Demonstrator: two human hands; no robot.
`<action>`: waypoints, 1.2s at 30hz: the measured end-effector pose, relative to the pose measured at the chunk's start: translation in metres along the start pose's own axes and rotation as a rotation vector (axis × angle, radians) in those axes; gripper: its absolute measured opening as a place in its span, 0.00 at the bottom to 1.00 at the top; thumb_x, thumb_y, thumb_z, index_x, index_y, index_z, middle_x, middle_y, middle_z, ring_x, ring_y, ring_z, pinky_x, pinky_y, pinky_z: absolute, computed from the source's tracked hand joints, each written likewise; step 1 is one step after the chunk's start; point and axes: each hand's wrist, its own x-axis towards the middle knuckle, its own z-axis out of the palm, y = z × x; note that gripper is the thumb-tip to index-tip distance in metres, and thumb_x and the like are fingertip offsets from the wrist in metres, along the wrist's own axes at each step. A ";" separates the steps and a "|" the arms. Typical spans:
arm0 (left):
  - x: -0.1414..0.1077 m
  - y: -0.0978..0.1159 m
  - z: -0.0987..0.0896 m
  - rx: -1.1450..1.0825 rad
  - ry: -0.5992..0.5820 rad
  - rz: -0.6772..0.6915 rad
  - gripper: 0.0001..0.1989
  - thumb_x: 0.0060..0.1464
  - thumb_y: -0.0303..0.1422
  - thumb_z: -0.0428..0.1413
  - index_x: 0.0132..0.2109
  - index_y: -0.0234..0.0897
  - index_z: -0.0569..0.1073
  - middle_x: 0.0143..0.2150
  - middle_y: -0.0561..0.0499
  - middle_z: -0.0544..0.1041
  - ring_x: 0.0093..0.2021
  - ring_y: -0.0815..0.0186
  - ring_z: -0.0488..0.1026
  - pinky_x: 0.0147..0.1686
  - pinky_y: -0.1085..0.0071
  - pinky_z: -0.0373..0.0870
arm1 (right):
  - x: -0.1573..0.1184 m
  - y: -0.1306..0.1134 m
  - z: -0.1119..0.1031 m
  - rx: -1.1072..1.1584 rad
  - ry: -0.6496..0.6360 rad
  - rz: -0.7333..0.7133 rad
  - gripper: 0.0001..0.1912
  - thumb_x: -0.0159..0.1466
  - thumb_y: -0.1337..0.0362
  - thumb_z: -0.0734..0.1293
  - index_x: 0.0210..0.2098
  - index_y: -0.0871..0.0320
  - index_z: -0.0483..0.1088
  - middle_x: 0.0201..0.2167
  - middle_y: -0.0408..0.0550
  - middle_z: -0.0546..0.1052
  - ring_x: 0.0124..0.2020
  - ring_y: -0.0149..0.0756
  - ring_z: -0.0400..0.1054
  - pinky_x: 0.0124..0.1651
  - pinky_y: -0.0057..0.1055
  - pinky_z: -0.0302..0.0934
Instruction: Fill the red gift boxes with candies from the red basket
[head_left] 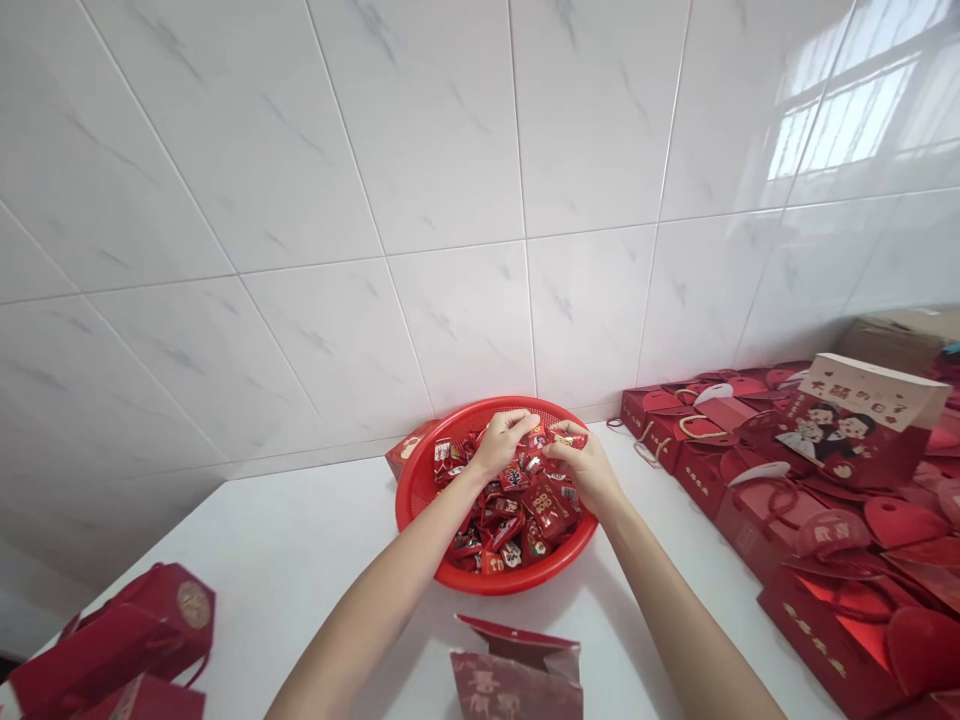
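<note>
A round red plastic basket (416,540) full of small red wrapped packets (550,508) stands against the tiled wall. Over its far side my left hand (504,440) pinches at a small red packet, thumb and index finger together. Close to its right, my right hand (586,465) has its fingers curled round another small red packet (571,438) with a yellowish edge. Below the basket, near the bottom of the view, an open red paper box (517,685) stands on the white table (300,560).
Rows of red gift boxes (750,510) fill the right side, with a printed couple box (855,420) on top. Behind them is a cardboard box (900,335). Dark red boxes (112,640) lie at the lower left. Another red box (405,450) is partly behind the basket.
</note>
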 end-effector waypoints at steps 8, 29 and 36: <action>0.001 -0.002 -0.002 0.047 0.059 0.018 0.26 0.50 0.54 0.57 0.21 0.38 0.59 0.20 0.59 0.56 0.24 0.71 0.53 0.27 0.71 0.52 | 0.001 -0.001 0.001 0.117 0.019 0.056 0.19 0.39 0.64 0.78 0.28 0.56 0.69 0.22 0.38 0.73 0.25 0.32 0.67 0.29 0.29 0.64; 0.004 -0.014 0.003 0.005 0.147 -0.167 0.23 0.47 0.55 0.58 0.25 0.39 0.66 0.26 0.53 0.66 0.32 0.66 0.63 0.34 0.69 0.63 | 0.000 -0.001 0.000 0.041 -0.008 0.008 0.13 0.43 0.65 0.75 0.25 0.56 0.69 0.19 0.38 0.71 0.20 0.29 0.63 0.22 0.26 0.54; 0.001 -0.002 0.008 -0.049 -0.009 -0.156 0.27 0.42 0.56 0.63 0.21 0.37 0.66 0.22 0.56 0.64 0.28 0.69 0.59 0.32 0.70 0.61 | 0.000 0.001 0.000 0.016 -0.024 -0.025 0.13 0.42 0.64 0.76 0.23 0.56 0.68 0.17 0.37 0.70 0.20 0.28 0.61 0.24 0.27 0.55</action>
